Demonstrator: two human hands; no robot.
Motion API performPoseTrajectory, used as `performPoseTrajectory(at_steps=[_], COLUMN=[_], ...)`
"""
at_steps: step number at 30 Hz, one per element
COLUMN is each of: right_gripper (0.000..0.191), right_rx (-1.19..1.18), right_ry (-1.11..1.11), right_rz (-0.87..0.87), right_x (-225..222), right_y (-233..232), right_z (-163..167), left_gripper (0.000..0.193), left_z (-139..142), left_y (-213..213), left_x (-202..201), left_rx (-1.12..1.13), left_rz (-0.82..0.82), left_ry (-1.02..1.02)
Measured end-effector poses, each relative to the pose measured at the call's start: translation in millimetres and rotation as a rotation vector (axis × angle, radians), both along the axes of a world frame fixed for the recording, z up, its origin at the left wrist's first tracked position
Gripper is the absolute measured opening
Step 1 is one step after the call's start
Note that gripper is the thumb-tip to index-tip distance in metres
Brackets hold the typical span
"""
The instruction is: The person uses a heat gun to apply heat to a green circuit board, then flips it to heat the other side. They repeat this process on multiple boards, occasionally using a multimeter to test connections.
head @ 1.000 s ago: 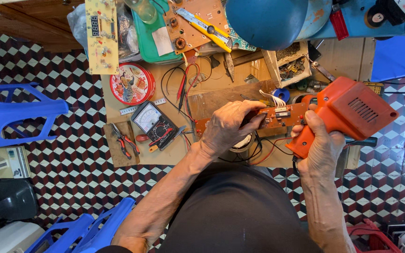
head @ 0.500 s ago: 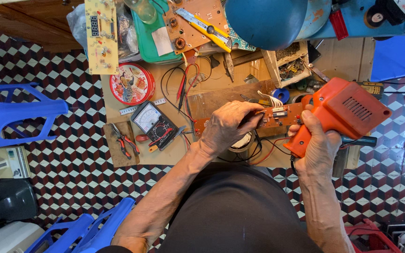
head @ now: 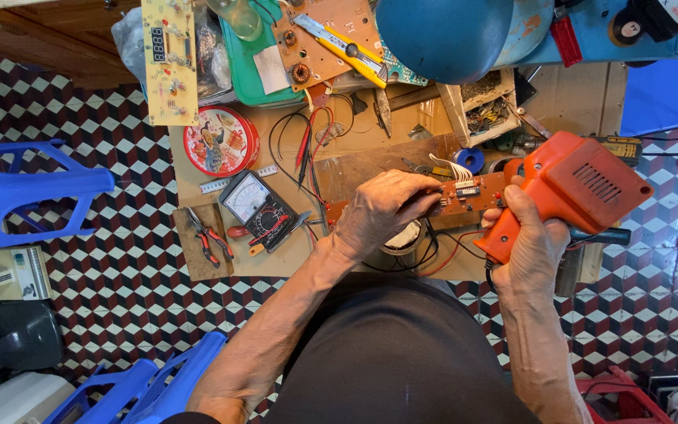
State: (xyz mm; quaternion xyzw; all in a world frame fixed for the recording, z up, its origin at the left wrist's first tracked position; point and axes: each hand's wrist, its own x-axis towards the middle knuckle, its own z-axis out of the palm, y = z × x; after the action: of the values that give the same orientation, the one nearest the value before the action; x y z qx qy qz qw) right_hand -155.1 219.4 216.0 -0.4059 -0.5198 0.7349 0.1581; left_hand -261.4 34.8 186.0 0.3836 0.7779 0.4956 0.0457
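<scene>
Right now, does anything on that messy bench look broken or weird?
Nothing looks broken. The left hand steadies a brown circuit board while the right hand grips an orange soldering gun. Only a yellow utility knife sits oddly, resting across another brown circuit board.

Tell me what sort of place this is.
Probably a small electronics repair bench: an analog multimeter with probe leads, loose circuit boards, and the right hand holding an orange soldering gun against a board the left hand steadies.
</scene>
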Motion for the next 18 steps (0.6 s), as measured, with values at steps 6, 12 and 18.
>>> performPoseTrajectory(at_steps=[6, 12, 18], right_gripper=[0.057, 0.058, 0.056], right_rx=[0.011, 0.012, -0.019], right_ry=[0.008, -0.016, -0.008], right_rz=[0.011, 0.012, 0.008], right_x=[2.1, 1.8, 0.4], right_y=[0.0, -1.1, -2.0], right_z=[-2.3, -2.0, -1.0], left_gripper=[0.02, 0.019, 0.017], left_z=[0.7, 1.5, 1.6], left_y=[-1.2, 0.0, -1.0], left_x=[-0.6, 0.4, 0.3], left_rx=[-0.029, -0.018, -0.025], left_rz=[-0.009, 0.006, 0.019], left_ry=[0.002, 0.01, -0.01])
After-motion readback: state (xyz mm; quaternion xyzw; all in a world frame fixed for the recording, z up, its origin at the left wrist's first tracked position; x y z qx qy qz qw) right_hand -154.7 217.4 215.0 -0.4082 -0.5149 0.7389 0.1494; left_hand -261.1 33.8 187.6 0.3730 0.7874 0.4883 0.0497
